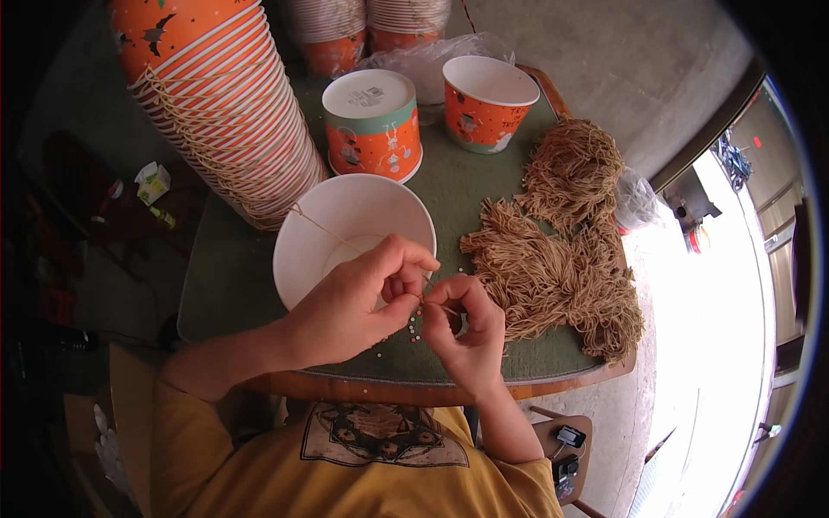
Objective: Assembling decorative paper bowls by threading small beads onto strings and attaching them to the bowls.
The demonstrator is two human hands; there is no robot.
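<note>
A tan cord (328,228) runs from the left rim of a white-lined paper bucket (298,216) across its mouth to my hands. My left hand (367,289) pinches the cord over the bucket's near right side. Close beside it, my right hand (466,328) also pinches the cord, thumb against forefinger. The fingertips of both hands nearly meet, and the bit of cord between them is partly hidden. Several small white and orange round bits (413,332) lie on the green tabletop below my fingers.
A tall stack of orange buckets (229,112) with cord handles leans at the left. Behind the work stand an upturned bucket (373,129) and an upright one (488,104). Bundles of tan cords (553,276) cover the table's right side. Clear plastic wrap (440,56) lies at the back.
</note>
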